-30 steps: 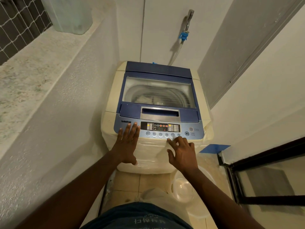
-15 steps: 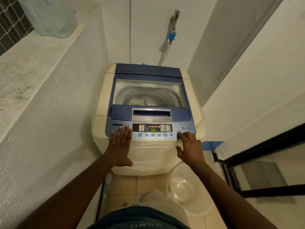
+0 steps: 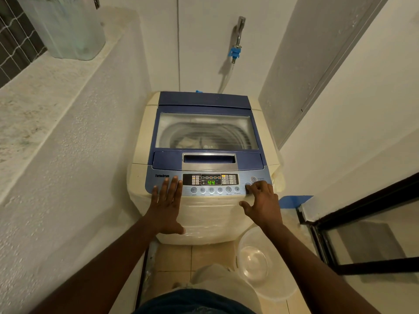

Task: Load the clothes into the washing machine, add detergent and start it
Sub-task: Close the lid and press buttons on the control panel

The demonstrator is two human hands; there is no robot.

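A cream top-load washing machine (image 3: 140, 141) with a blue lid stands in front of me. Its glass lid (image 3: 206, 130) is shut, and pale clothes (image 3: 188, 141) show inside the drum. The control panel (image 3: 210, 179) is lit and its green display reads 44. My left hand (image 3: 166, 205) lies flat, fingers spread, on the panel's left end and the machine's front. My right hand (image 3: 260, 202) has its index finger on a round button at the panel's right end, just below the power button (image 3: 253, 179). Neither hand holds anything.
A clear plastic tub (image 3: 256, 259) sits on the tiled floor to the right of the machine's foot. A rough white wall with a ledge runs along the left, with a translucent bin (image 3: 68, 26) on it. A tap with a blue fitting (image 3: 235, 52) hangs behind. A black-framed glass door (image 3: 362, 245) is on the right.
My right hand slid right along the panel, from the middle buttons to the round button at the right end. The display changed from 14 to 44. My left hand stayed put.
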